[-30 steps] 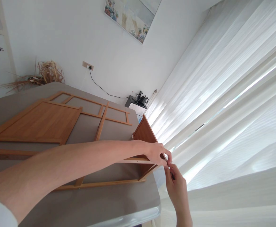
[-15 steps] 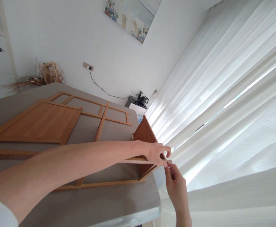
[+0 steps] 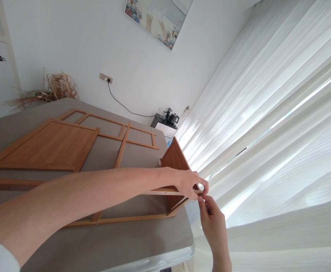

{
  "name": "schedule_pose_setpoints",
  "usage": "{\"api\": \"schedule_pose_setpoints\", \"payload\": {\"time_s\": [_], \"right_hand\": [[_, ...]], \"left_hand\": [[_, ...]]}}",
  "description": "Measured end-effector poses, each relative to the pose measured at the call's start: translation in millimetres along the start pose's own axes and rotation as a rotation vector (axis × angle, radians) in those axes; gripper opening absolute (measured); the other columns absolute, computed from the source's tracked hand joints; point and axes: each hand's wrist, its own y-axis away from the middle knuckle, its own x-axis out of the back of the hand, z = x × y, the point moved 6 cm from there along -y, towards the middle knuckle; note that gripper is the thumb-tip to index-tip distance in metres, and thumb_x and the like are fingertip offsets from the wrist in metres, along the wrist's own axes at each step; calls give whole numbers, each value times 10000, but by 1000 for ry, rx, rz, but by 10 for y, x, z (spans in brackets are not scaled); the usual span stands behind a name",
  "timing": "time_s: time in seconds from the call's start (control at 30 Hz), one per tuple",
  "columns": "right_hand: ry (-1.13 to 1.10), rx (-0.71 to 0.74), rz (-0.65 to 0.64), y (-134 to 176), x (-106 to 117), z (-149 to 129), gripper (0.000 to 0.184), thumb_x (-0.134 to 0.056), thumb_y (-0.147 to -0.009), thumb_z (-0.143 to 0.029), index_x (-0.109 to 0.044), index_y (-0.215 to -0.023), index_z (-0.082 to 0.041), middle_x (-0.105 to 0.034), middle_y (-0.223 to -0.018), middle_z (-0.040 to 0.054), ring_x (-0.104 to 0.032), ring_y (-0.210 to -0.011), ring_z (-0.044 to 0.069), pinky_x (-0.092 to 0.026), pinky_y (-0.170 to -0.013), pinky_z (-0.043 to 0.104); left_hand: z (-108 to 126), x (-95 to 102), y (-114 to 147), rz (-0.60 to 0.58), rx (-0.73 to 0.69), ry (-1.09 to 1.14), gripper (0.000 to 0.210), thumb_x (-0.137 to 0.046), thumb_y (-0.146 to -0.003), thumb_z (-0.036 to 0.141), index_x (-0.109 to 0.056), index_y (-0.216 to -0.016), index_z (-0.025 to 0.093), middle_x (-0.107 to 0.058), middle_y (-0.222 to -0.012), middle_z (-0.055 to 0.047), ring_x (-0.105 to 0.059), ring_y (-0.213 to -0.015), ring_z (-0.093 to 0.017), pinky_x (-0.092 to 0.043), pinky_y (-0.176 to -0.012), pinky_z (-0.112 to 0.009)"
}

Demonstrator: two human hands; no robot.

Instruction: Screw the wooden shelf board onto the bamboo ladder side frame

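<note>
My left hand (image 3: 188,183) reaches across from the left, its fingers curled around the end of a pale wooden rail (image 3: 162,192). Close below it is my right hand (image 3: 214,221), with thumb and fingertips pinched together at that same rail end. Something dark shows inside the right hand's curled fingers, too small to name. The rail meets an upright brown wooden panel (image 3: 177,153) that stands near the edge of the grey-covered bed (image 3: 120,245). Its joint with the rail is mostly hidden by my left hand.
On the bed lie a wooden panel (image 3: 48,147), a slim ladder-like frame (image 3: 142,144) and a lower bar (image 3: 134,218). Sheer white curtains (image 3: 267,151) hang at the right. Behind stand a small cabinet (image 3: 165,130) with a kettle (image 3: 172,119) and a dried-straw bundle (image 3: 62,87).
Both hands have shifted very slightly to the right at the rail end. My left forefinger reaches a little lower, nearer the right fingertips. The wooden pieces stay put.
</note>
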Motion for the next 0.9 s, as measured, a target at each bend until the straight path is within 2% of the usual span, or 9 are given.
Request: {"api": "schedule_pose_setpoints", "payload": {"time_s": [0.37, 0.5, 0.67, 0.8, 0.9], "right_hand": [[-38, 0, -1, 46, 14, -18, 526, -491, -902, -696, -651, -977, -201, -419, -587, -45, -346, -532, 143, -325, -488, 241], [-51, -16, -5, 60, 9, -9, 528, -495, -898, -704, -640, -995, -205, -400, -577, -57, -345, -515, 138, -316, -482, 244], [-62, -4, 7, 86, 14, 29, 505, -513, -903, -676, -625, -1046, -205, -379, -574, -66, -366, -517, 142, -319, -477, 241], [-96, -54, 22, 129, 45, 88, 449, -489, -923, -614, -601, -1103, -219, -431, -599, -58, -369, -506, 143, -332, -472, 244], [-139, -70, 76, 168, 90, 88, 392, -431, -945, -548, -568, -1120, -225, -527, -668, -30, -457, -554, 154, -379, -510, 250]], "left_hand": [[61, 28, 54, 62, 9, -25, 247, -566, -864, 356, -636, -1095, 307, -493, -1033, -35, -577, -969, -220, -489, -908, -408], [82, 18, 58, 62, 33, -44, 239, -549, -873, 366, -634, -1091, 313, -502, -1030, -43, -583, -980, -239, -499, -856, -407], [77, 1, 36, 91, 72, -78, 253, -533, -892, 348, -639, -1121, 333, -507, -1064, -49, -579, -1036, -254, -492, -884, -426], [66, -9, 32, 81, 71, -75, 266, -529, -890, 367, -631, -1134, 338, -506, -1079, -53, -576, -1042, -256, -495, -858, -419], [60, -10, 28, 79, 57, -78, 263, -521, -886, 366, -632, -1123, 340, -508, -1068, -54, -577, -1013, -253, -488, -857, -422]]}}
